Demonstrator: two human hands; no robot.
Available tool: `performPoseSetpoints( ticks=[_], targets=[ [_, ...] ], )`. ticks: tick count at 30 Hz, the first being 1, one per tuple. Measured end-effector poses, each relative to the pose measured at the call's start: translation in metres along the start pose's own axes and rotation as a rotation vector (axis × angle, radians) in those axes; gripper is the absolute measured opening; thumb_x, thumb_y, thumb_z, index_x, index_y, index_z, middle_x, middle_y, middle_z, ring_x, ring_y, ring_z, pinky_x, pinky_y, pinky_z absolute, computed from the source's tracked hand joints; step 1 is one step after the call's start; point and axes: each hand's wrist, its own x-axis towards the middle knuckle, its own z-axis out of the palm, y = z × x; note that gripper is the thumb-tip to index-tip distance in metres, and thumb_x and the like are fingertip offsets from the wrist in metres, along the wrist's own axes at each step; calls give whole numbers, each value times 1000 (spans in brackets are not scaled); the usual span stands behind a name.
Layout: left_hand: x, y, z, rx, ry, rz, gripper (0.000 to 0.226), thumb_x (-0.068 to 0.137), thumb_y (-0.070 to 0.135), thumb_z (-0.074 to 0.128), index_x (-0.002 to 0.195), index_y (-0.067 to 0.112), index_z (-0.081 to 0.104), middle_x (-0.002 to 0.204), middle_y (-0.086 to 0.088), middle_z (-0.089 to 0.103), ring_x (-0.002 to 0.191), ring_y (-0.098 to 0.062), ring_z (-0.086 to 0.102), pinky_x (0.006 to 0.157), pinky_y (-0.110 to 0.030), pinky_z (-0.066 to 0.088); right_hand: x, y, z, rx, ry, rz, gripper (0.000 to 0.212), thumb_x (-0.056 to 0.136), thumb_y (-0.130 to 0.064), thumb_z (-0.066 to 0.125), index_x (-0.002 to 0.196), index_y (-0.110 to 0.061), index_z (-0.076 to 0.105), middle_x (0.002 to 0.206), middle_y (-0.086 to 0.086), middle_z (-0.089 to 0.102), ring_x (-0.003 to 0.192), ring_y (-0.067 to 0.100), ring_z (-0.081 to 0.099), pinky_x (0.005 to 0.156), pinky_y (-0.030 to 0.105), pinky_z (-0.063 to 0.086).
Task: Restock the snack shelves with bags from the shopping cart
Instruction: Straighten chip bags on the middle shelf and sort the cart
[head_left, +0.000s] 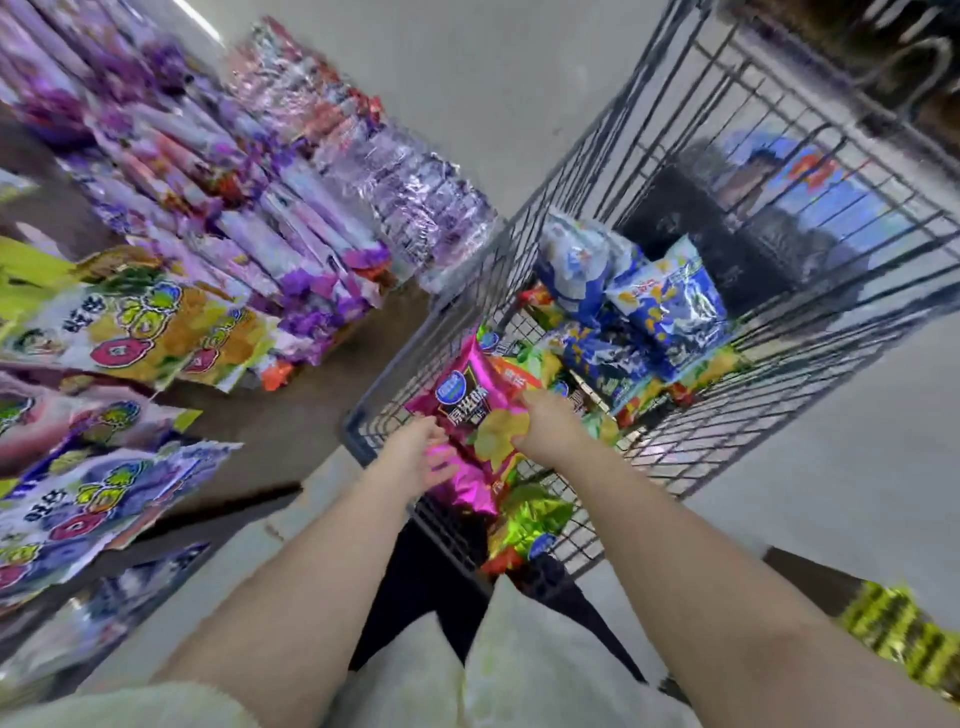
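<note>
Both hands grasp a magenta chip bag (470, 400) from opposite sides: left hand (421, 452) on its lower-left edge, right hand (545, 423) on its right edge. It sits face up above the near corner of the wire shopping cart (691, 457), long axis running away from the person. A green bag (524, 519) lies beneath and blue-and-white bags (660, 306) farther in. Purple snack bags (311, 234) fill the shelves to the left. The label shows a blue oval logo and a chip picture; its lettering is blurred.
</note>
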Motion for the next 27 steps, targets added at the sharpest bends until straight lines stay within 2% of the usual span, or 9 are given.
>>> performPoseSetpoints(
  ticks=[3,6,9,14,17,20,23,25,27],
  targets=[
    [30,-1,1,-97,-26,-77,12,100,12,42,100,7,53,122,-14,49,106,-27,51,94,-45,43,32,5,9,-9,-66,32,71,85,-37,68,145,-13,38,139,14,45,131,31,41,109,43,38],
    [55,-3,3,-110,-43,-137,40,101,15,44,139,2,41,150,-17,38,136,-32,39,97,-44,42,61,10,20,48,-124,36,64,84,-35,67,139,-15,42,128,12,54,121,32,50,101,47,45],
    [70,0,13,-90,-66,-162,55,100,23,51,149,8,30,155,-21,29,142,-33,32,110,-47,36,80,15,30,114,-173,78,63,82,-34,70,136,-18,41,122,8,60,109,29,59,94,47,51],
    [86,2,26,-137,-84,-197,68,98,35,54,152,7,23,155,-23,26,143,-35,30,114,-50,31,91,20,39,113,-166,144,80,78,-52,71,143,-27,33,125,3,62,117,30,55,102,48,44],
    [85,2,27,-100,-143,-201,52,98,38,48,142,11,38,152,-16,37,135,-27,39,109,-47,32,89,25,36,242,-193,205,94,64,-62,76,143,-36,31,128,1,61,121,29,52,104,47,43],
    [82,-4,26,-15,-154,-189,44,98,40,46,137,18,44,150,-7,42,135,-25,41,112,-52,31,79,31,37,407,-222,265,94,56,-51,87,136,-25,46,122,1,64,112,25,59,101,43,47],
    [72,-10,29,27,-197,-158,38,98,40,44,131,22,51,145,-3,47,122,-21,49,107,-51,35,73,54,62,505,-174,295,116,32,-69,84,134,-28,44,121,3,60,109,26,59,98,46,49],
    [63,-13,33,56,-190,-104,38,99,36,44,135,23,49,141,0,51,107,-15,53,99,-47,38,54,52,57,606,-117,297,117,35,-60,89,136,-31,38,120,0,58,107,22,60,96,45,51],
    [53,-12,37,120,-147,-29,41,100,30,46,141,28,45,138,-1,53,103,-15,53,94,-42,41,28,41,39,750,-78,316,93,55,-32,93,129,-33,37,108,-6,59,98,16,61,93,38,51]
  ],
)
